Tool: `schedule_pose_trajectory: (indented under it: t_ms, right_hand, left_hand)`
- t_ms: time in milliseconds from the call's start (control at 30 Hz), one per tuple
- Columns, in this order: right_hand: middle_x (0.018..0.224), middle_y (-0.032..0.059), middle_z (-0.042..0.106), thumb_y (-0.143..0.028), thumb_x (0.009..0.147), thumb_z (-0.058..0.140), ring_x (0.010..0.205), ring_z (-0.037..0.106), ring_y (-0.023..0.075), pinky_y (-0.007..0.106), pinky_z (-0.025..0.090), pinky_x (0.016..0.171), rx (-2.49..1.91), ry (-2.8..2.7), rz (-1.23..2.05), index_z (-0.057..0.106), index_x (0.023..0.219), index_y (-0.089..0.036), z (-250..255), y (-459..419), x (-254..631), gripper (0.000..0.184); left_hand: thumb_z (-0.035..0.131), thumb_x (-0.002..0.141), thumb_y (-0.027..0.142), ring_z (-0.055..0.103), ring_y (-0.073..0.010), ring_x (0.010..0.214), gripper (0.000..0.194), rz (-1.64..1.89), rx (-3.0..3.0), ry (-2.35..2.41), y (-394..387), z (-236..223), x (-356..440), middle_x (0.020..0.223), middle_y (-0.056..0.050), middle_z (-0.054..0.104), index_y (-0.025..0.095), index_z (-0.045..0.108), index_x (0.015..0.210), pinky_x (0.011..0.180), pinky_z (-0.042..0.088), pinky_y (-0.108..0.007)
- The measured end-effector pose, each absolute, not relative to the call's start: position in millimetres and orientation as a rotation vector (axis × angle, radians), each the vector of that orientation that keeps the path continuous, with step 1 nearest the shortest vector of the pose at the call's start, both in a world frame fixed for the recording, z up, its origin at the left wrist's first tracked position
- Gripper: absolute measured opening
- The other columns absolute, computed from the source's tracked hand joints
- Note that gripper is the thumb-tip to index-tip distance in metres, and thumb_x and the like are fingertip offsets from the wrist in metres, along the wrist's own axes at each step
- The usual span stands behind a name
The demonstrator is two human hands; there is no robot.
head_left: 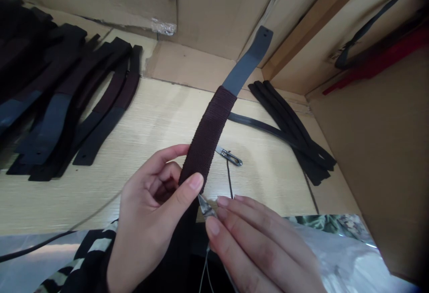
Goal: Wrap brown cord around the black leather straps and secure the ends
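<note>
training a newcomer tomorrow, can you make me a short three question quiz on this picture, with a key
1. Which hand holds the pointed metal tool? A) left B) right C) both
2. True or false: the left hand is touching the wrapped strip.
3. Fill in: as pictured, the bigger pile of strips lies on the ____ side of the table.

Key: 1. B, the right hand; 2. True; 3. left.
</note>
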State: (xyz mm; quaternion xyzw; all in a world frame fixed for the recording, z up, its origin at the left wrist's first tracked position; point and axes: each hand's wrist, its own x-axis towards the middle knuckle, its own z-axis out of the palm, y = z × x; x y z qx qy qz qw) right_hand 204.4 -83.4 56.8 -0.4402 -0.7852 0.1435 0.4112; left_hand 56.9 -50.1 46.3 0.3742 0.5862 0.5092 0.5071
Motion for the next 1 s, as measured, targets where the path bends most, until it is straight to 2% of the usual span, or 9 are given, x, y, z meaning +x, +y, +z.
schedule_pose_trajectory:
  t_ms: [167, 267, 333, 433, 533, 600, 700, 900, 1000]
  right_hand:
    - [0.077, -0.0055, 0.077, -0.010, 0.078, 0.069, 0.077, 0.074, 0.0149, 0.026, 0.062, 0.079, -1.184, -1.903, 0.021, 0.071, 0.087, -0.025, 55.3, -80.2, 192.8, 0.018]
    - [0.080, -0.0062, 0.077, -0.013, 0.080, 0.069, 0.082, 0.073, 0.0133, 0.025, 0.059, 0.085, -1.141, -2.024, -0.025, 0.069, 0.089, -0.023, 54.4, -78.4, 194.1, 0.014]
    - [0.082, -0.0050, 0.077, -0.021, 0.086, 0.063, 0.086, 0.072, 0.0132, 0.027, 0.058, 0.085, -1.084, -2.077, -0.057, 0.069, 0.091, -0.021, 53.0, -77.4, 195.0, 0.008]
    - [0.075, -0.0010, 0.075, -0.028, 0.093, 0.051, 0.077, 0.070, 0.0125, 0.028, 0.059, 0.073, -1.068, -1.998, -0.109, 0.070, 0.084, -0.016, 51.6, -75.7, 191.8, 0.024]
    - [0.064, -0.0033, 0.069, -0.021, 0.090, 0.053, 0.061, 0.063, 0.0079, 0.024, 0.055, 0.060, -1.082, -1.953, -0.163, 0.068, 0.077, -0.015, 52.3, -74.3, 185.4, 0.020]
    - [0.061, -0.0056, 0.066, -0.017, 0.086, 0.055, 0.058, 0.061, 0.0058, 0.023, 0.055, 0.060, -1.111, -1.952, -0.173, 0.066, 0.074, -0.016, 52.6, -73.8, 182.0, 0.016]
    - [0.061, -0.0035, 0.065, -0.013, 0.087, 0.052, 0.059, 0.061, 0.0063, 0.024, 0.054, 0.059, -1.113, -1.860, -0.146, 0.067, 0.072, -0.013, 50.1, -73.6, 178.4, 0.021]
    - [0.060, -0.0001, 0.064, -0.016, 0.090, 0.053, 0.061, 0.061, 0.0090, 0.026, 0.053, 0.054, -1.040, -1.774, -0.103, 0.069, 0.069, -0.009, 42.4, -72.6, 172.7, 0.027]
    - [0.060, -0.0006, 0.064, -0.009, 0.088, 0.052, 0.059, 0.061, 0.0086, 0.026, 0.052, 0.054, -1.066, -1.758, -0.089, 0.068, 0.069, -0.009, 43.4, -72.6, 172.2, 0.025]
  left_hand:
    - [0.073, 0.075, 0.028, 0.051, -0.0065, 0.052, 0.025, 1.236, 0.880, 1.410, -50.1, 44.6, 57.3, 0.058, 0.008, 0.048, 0.032, 0.065, 0.099, 0.052, 0.049, -0.010]
    - [0.073, 0.074, 0.030, 0.052, -0.0070, 0.051, 0.026, 1.240, 0.887, 1.420, -49.6, 43.8, 57.9, 0.058, 0.008, 0.048, 0.032, 0.065, 0.099, 0.051, 0.049, -0.012]
    - [0.072, 0.075, 0.030, 0.052, -0.0070, 0.051, 0.026, 1.244, 0.898, 1.428, -49.4, 44.0, 58.8, 0.059, 0.008, 0.050, 0.032, 0.065, 0.099, 0.051, 0.049, -0.012]
    - [0.072, 0.075, 0.028, 0.054, -0.0069, 0.052, 0.026, 1.262, 0.887, 1.455, -50.1, 45.3, 61.2, 0.060, 0.008, 0.055, 0.031, 0.065, 0.100, 0.049, 0.048, -0.011]
    - [0.072, 0.076, 0.026, 0.058, -0.0072, 0.053, 0.027, 1.286, 0.857, 1.454, -52.1, 46.0, 63.8, 0.061, 0.007, 0.058, 0.031, 0.065, 0.102, 0.049, 0.049, -0.010]
    - [0.071, 0.077, 0.024, 0.062, -0.0082, 0.054, 0.026, 1.297, 0.838, 1.426, -53.5, 45.7, 65.3, 0.062, 0.007, 0.060, 0.030, 0.065, 0.102, 0.050, 0.052, -0.011]
    - [0.070, 0.079, 0.025, 0.066, -0.0114, 0.056, 0.024, 1.306, 0.762, 1.366, -55.0, 45.3, 67.6, 0.065, 0.005, 0.064, 0.030, 0.065, 0.102, 0.052, 0.055, -0.015]
    - [0.057, 0.088, 0.047, 0.062, -0.0117, 0.051, 0.024, 1.360, 0.473, 1.203, -54.4, 49.2, 75.7, 0.062, 0.002, 0.064, 0.029, 0.061, 0.102, 0.050, 0.053, -0.016]
    - [0.055, 0.088, 0.049, 0.060, -0.0126, 0.050, 0.025, 1.373, 0.417, 1.186, -54.0, 50.2, 78.3, 0.055, 0.003, 0.060, 0.027, 0.059, 0.099, 0.049, 0.052, -0.017]
